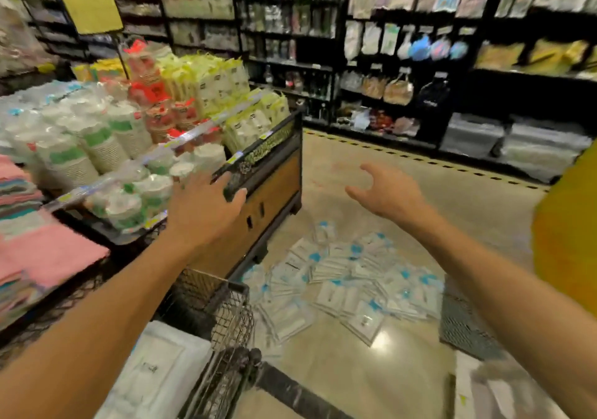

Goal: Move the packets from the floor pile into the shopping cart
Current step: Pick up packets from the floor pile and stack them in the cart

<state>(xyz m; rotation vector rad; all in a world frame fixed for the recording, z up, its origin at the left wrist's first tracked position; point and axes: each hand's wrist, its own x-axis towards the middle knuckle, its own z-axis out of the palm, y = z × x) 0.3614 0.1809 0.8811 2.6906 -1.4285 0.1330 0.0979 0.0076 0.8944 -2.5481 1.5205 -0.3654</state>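
A pile of white packets with blue marks point(349, 276) is spread on the shiny floor ahead of me. A dark wire shopping cart point(226, 315) stands at lower left, with white packets point(158, 373) lying inside it. My left hand point(203, 208) is stretched forward, fingers relaxed, over the edge of a display stand and holds nothing. My right hand point(387, 192) reaches forward above the floor, fingers spread and loosely curved, empty, well above the pile.
A wooden display stand point(268, 189) with stacked cups and yellow-white packs fills the left. Pink towels point(48, 257) lie at far left. Dark shelves point(420, 63) line the back. A second wire basket point(465, 325) sits at right, near something yellow point(568, 234).
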